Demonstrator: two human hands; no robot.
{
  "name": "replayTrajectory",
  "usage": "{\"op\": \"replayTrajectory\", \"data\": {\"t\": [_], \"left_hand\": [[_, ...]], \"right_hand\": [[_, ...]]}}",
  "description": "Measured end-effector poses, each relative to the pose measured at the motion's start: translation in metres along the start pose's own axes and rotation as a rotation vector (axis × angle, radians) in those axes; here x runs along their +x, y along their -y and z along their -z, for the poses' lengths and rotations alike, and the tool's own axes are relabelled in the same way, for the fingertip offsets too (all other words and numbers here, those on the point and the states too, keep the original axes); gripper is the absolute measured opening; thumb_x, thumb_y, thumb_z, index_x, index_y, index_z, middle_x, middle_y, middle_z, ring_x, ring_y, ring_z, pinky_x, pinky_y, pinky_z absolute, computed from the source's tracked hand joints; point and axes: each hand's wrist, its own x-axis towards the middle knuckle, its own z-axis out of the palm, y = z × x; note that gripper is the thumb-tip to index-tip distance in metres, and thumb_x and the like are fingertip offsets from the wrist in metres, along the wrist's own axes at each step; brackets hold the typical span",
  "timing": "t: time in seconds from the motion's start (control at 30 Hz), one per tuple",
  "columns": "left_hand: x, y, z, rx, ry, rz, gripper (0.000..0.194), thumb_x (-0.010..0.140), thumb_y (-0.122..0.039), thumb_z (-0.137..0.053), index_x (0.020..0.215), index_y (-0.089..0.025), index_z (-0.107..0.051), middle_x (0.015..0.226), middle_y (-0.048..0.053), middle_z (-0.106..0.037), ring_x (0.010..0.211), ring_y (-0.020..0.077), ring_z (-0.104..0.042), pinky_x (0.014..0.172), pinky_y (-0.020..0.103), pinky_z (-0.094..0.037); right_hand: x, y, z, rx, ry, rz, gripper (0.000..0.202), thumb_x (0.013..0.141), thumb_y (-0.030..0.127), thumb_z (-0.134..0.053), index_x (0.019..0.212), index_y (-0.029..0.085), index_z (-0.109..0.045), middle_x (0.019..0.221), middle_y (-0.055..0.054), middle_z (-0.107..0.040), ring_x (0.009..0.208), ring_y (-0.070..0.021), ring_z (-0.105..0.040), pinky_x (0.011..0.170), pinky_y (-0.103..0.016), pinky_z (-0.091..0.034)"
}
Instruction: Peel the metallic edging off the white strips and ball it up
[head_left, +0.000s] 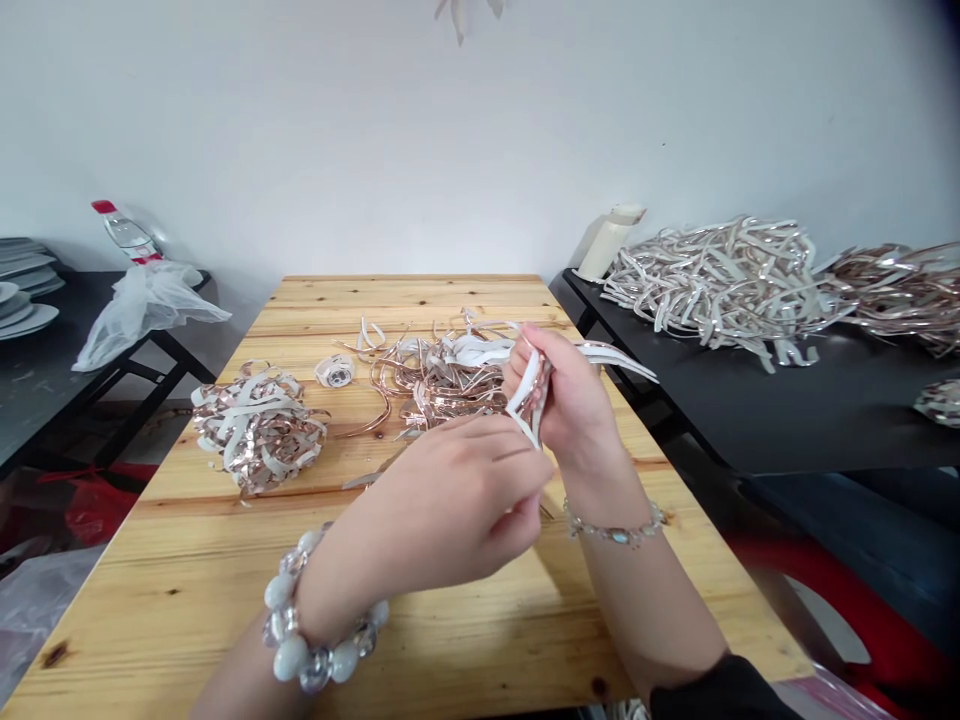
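From afar I judge these thin, foil-like white-and-rose-gold strips light, slippery, best pinched mid-length (left hand, right hand clamped on them).

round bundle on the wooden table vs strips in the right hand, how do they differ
The bundle is a bulky tangled clump; the strips look far fewer. The bundle lies on the table; the strips are gripped in the right hand. Both mix white and shiny rose-gold.
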Motion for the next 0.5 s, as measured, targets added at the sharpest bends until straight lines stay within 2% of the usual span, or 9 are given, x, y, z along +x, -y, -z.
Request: {"op": "replayTrajectory", "data": {"t": [0.03, 0.17, 0.23, 0.3, 0.4, 0.5], "left_hand": [[-0.001, 0.002, 0.001, -0.047, -0.094, 0.053, 0.015, 0.086, -0.009, -0.044, 0.074, -0.017, -0.051, 0.077, 0.003, -0.060, 0.076, 0.0146, -0.054, 0.075, 0.030, -0.048], [-0.008, 0.023, 0.006, -0.177, -0.626, 0.327, 0.014, 0.087, -0.013, -0.049, 0.098, -0.018, -0.057, 0.098, 0.007, -0.062, 0.086, 0.0148, -0.061, 0.069, 0.027, -0.055], [-0.010, 0.033, 0.009, -0.109, -0.779, 0.392, 0.022, 0.087, -0.015, -0.052, 0.108, -0.018, -0.055, 0.105, 0.008, -0.060, 0.091, 0.0158, -0.062, 0.066, 0.026, -0.057], [-0.010, 0.036, 0.010, 0.047, -0.819, 0.351, 0.025, 0.085, -0.012, -0.053, 0.109, -0.017, -0.056, 0.103, 0.008, -0.061, 0.091, 0.0155, -0.061, 0.069, 0.026, -0.056], [-0.005, 0.029, 0.006, 0.257, -0.771, 0.211, 0.019, 0.084, -0.007, -0.054, 0.099, -0.016, -0.060, 0.096, 0.006, -0.065, 0.092, 0.0154, -0.061, 0.081, 0.030, -0.052], [0.000, 0.019, -0.002, 0.381, -0.761, 0.152, 0.014, 0.084, -0.009, -0.056, 0.094, -0.017, -0.062, 0.093, 0.006, -0.067, 0.090, 0.0174, -0.060, 0.083, 0.035, -0.049]], "right_hand": [[0.001, 0.002, 0.001, 0.017, -0.008, 0.016, 0.039, 0.077, 0.030, -0.067, 0.050, 0.018, -0.042, 0.040, 0.009, -0.032, 0.033, -0.0030, -0.027, 0.032, -0.017, -0.022], [0.002, 0.011, 0.006, 0.064, -0.025, 0.134, 0.029, 0.079, 0.032, -0.066, 0.059, 0.017, -0.051, 0.044, 0.008, -0.041, 0.034, -0.0027, -0.032, 0.033, -0.016, -0.025], [0.000, 0.012, 0.005, 0.061, -0.033, 0.171, 0.025, 0.079, 0.032, -0.067, 0.063, 0.017, -0.053, 0.047, 0.007, -0.044, 0.035, -0.0029, -0.035, 0.035, -0.017, -0.027], [-0.004, 0.012, 0.002, 0.037, -0.035, 0.173, 0.022, 0.078, 0.031, -0.068, 0.066, 0.017, -0.056, 0.049, 0.006, -0.047, 0.035, -0.0029, -0.037, 0.036, -0.017, -0.027], [-0.010, 0.006, -0.005, -0.039, 0.005, 0.167, 0.018, 0.080, 0.030, -0.065, 0.069, 0.016, -0.060, 0.051, 0.005, -0.052, 0.036, -0.0028, -0.038, 0.036, -0.018, -0.026], [-0.015, 0.000, -0.011, -0.105, 0.047, 0.189, 0.020, 0.081, 0.027, -0.065, 0.066, 0.015, -0.060, 0.051, 0.004, -0.052, 0.037, -0.0031, -0.039, 0.038, -0.018, -0.027]]}}
